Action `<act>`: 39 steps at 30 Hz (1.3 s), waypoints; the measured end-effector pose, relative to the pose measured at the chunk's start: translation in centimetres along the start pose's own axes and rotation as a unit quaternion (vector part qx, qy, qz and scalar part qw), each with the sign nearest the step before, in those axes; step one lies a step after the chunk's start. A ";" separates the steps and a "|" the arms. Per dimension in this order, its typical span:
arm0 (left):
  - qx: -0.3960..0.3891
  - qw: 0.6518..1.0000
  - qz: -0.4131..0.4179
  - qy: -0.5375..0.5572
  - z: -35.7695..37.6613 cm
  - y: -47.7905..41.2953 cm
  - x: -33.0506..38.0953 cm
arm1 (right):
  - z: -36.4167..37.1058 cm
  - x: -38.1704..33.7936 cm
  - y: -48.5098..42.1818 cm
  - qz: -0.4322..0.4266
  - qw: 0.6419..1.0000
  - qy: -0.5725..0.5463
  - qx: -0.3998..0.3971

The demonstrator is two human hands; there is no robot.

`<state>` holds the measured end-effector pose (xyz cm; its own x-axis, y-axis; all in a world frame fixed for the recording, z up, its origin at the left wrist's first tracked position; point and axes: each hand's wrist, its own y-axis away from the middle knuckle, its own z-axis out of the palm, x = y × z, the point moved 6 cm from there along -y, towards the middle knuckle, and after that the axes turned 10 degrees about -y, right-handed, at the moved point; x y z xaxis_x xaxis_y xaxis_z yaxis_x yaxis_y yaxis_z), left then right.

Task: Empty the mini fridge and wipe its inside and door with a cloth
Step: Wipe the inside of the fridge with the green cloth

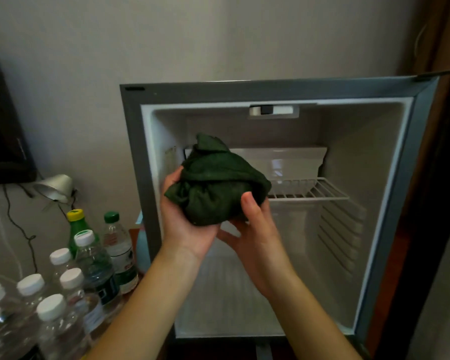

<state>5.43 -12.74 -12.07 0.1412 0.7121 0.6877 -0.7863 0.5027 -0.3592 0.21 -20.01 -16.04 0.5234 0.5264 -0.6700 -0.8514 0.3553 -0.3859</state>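
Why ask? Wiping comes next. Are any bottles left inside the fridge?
No, the fridge holds only its wire shelf and a white tray; the bottles stand outside it.

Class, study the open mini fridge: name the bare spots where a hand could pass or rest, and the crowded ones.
Free: the fridge floor, between the side walls under the wire shelf; also the space above the white tray. Tight: the tray covers most of the shelf. Crowded: the bottles packed left of the fridge.
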 end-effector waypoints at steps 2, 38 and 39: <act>0.032 0.988 0.059 -0.138 -0.3 0.8 0.1 | 1.3 0.8 -0.5 0.011 0.995 -0.103 -0.011; 0.164 0.751 0.280 -0.575 -7.6 -2.1 7.7 | 4.7 -0.7 -18.5 0.015 0.983 -0.125 0.134; 0.165 0.749 0.279 -0.577 -7.6 -2.1 7.7 | 5.4 -0.6 -19.0 0.031 0.985 -0.103 0.136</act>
<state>12.75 -4.61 -10.82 -0.7299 -0.2281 0.6444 -0.6617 -0.0008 -0.7498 16.29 -22.85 -4.89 0.4904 0.6896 -0.5329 -0.8560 0.4960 -0.1459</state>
